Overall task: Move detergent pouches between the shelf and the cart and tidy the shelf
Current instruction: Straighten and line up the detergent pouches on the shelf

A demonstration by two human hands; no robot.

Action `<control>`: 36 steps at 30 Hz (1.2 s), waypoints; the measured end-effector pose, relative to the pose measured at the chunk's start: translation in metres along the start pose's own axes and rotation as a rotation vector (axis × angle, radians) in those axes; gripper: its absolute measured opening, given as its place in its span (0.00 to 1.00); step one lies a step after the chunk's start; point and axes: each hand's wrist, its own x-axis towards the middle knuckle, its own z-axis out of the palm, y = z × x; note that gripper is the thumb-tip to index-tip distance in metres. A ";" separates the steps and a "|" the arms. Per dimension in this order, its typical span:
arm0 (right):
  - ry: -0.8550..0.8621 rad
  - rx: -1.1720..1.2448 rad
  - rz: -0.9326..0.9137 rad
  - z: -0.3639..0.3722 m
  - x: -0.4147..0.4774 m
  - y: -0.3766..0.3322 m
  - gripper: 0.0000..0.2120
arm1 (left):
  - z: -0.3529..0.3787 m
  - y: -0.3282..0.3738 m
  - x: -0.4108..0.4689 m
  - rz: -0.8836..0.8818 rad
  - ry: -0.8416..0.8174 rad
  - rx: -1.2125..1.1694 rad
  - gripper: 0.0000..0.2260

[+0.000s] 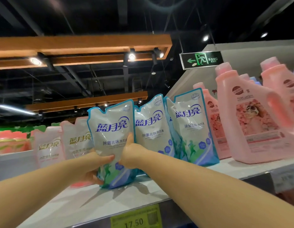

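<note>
Left hand (93,163) curls round the lower left edge of a detergent pouch (111,129); right hand (131,153) grips its right side, thumb up; white film, blue trim, green figures below. Its long axis is vertical over the shelf (93,199), label toward the person, just beside matching pouches (151,127) on its right; bare shelf lies in front.

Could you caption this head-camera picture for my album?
Left hand and right hand hold a blue detergent pouch at the shelf, beside matching pouches and pink bottles.

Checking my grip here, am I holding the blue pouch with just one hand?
No, the left hand grips the blue pouch at its lower left and the right hand grips its right edge, thumb on the front.
</note>
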 end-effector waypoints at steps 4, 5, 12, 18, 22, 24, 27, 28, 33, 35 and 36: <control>0.042 -0.123 0.071 0.024 0.027 0.000 0.43 | -0.002 0.000 0.004 0.007 0.005 0.013 0.06; 0.049 -0.122 0.080 0.025 0.027 -0.001 0.44 | -0.002 0.000 0.005 0.013 0.000 0.033 0.07; 0.039 -0.087 -0.060 0.008 0.002 0.007 0.38 | -0.010 0.000 0.013 0.037 -0.063 0.108 0.12; 0.050 -0.231 0.081 0.019 0.020 0.007 0.43 | -0.006 0.000 0.015 0.042 -0.092 0.082 0.08; 0.005 -0.212 0.140 0.025 0.031 0.010 0.45 | -0.005 0.000 0.013 0.030 -0.097 0.063 0.09; 0.013 -0.189 0.122 0.021 0.029 0.012 0.46 | -0.007 0.000 0.012 0.017 -0.126 0.055 0.13; 0.004 -0.201 0.110 0.014 0.026 0.012 0.45 | -0.011 -0.002 0.010 -0.005 -0.155 0.018 0.23; 0.003 -0.199 0.121 0.009 0.023 0.011 0.44 | -0.012 -0.003 0.010 -0.011 -0.163 0.015 0.24; 0.111 -0.185 0.091 -0.038 -0.008 0.025 0.08 | -0.014 -0.002 0.003 -0.059 -0.215 0.077 0.30; 0.237 -0.186 0.158 -0.052 -0.017 0.041 0.18 | -0.011 -0.004 0.002 -0.058 -0.208 0.061 0.30; 0.305 -0.143 0.211 -0.055 -0.018 0.050 0.26 | -0.008 -0.004 0.002 -0.045 -0.195 0.068 0.28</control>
